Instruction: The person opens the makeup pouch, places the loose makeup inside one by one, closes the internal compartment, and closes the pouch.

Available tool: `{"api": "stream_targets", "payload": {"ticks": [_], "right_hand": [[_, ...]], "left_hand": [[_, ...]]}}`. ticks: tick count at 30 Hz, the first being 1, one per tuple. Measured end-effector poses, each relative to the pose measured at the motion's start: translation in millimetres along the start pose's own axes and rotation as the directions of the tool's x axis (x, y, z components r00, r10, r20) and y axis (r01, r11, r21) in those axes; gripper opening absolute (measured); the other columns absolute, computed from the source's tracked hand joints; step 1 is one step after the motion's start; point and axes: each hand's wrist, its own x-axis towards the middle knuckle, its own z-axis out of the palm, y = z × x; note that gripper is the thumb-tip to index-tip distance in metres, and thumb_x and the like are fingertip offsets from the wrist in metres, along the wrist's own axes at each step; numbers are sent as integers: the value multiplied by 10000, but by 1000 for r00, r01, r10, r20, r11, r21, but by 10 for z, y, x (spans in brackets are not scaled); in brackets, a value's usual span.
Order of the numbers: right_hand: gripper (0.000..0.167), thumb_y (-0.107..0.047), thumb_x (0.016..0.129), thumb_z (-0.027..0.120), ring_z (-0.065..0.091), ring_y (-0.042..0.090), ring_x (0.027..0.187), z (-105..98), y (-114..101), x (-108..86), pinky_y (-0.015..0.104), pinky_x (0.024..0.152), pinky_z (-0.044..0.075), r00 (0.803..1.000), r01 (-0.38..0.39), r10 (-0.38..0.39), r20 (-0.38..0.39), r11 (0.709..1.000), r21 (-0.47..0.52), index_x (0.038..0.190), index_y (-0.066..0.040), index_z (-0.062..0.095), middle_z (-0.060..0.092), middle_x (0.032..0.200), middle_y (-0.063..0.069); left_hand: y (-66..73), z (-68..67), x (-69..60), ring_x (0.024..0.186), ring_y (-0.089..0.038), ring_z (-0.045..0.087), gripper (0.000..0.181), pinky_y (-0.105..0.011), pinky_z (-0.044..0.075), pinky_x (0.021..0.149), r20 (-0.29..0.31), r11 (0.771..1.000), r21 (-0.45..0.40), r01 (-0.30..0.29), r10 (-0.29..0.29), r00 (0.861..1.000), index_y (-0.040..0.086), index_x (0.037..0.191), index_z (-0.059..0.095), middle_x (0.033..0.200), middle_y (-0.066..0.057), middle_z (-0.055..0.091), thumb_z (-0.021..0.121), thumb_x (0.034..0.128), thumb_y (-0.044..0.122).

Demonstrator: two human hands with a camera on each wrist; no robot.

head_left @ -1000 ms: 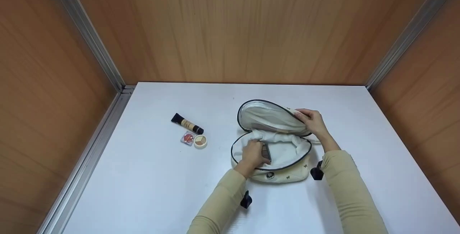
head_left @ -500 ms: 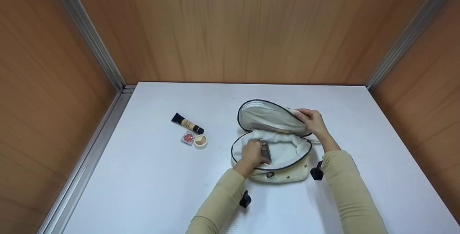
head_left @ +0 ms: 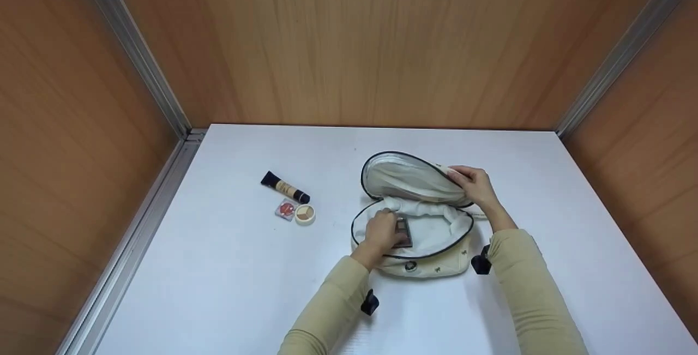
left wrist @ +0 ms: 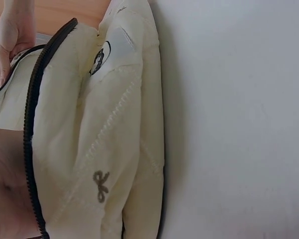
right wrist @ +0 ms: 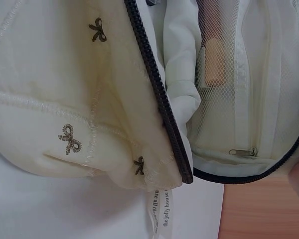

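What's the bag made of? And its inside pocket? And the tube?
The bag looks like soft, matte quilted cloth: it creases and shows stitching. The pocket seems fine mesh: things show through. The tube may be plastic, given its wide, flat-looking end; finish unclear.

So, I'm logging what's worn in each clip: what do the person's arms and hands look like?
The left sleeve and right sleeve are long, plain khaki-beige and creased. A left black block and right black block, small and angular, jut out near the wrists. The left hand and right hand wear no gloves. No cables show.
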Motion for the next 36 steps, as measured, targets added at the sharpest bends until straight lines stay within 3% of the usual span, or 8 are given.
{"api": "stream_targets", "payload": {"ticks": [6, 13, 23, 36], "right_hand": [[272, -72, 882, 527, 538, 268, 943, 10, -240, -100, 182, 758, 400, 1000, -1, 1, -9, 1000, -11, 1065, 124, 575, 577, 1040, 267], [263, -56, 878, 529, 542, 203, 916, 7, -271, -103, 136, 740, 384, 1000, 3, -3, -10, 1000, -11, 1062, 127, 575, 575, 1041, 271], [267, -59, 875, 535, 538, 50, 847, -15, -261, -104, 112, 722, 389, 1000, -1, 1, -6, 1000, 6, 1062, 128, 574, 568, 1049, 276], [283, -91, 883, 530, 562, 49, 806, -2, -169, -80, 121, 692, 412, 1000, 23, -24, 20, 999, 38, 1059, 126, 576, 585, 1015, 266]], "left_hand": [[-31, -51, 20, 782, -208, 559, 306, -329, 468, 648, 3, 1000, -4, 10, -10, 1000, 47, 933, 650, 851, -55, 579, 700, 747, 285], [-97, -121, 30, 816, -184, 581, 251, -297, 474, 686, -50, 1000, -21, 21, -22, 998, 60, 966, 655, 887, -53, 596, 666, 785, 234], [-208, -223, 16, 1014, -226, 543, 354, -322, 437, 840, -85, 990, -131, 41, -52, 995, 28, 1129, 583, 1126, -105, 557, 635, 819, 191], [-483, -347, -44, 867, -232, 572, 235, -338, 467, 738, -239, 997, -78, 5, -23, 971, 21, 1006, 636, 928, -86, 588, 640, 799, 133]]}}
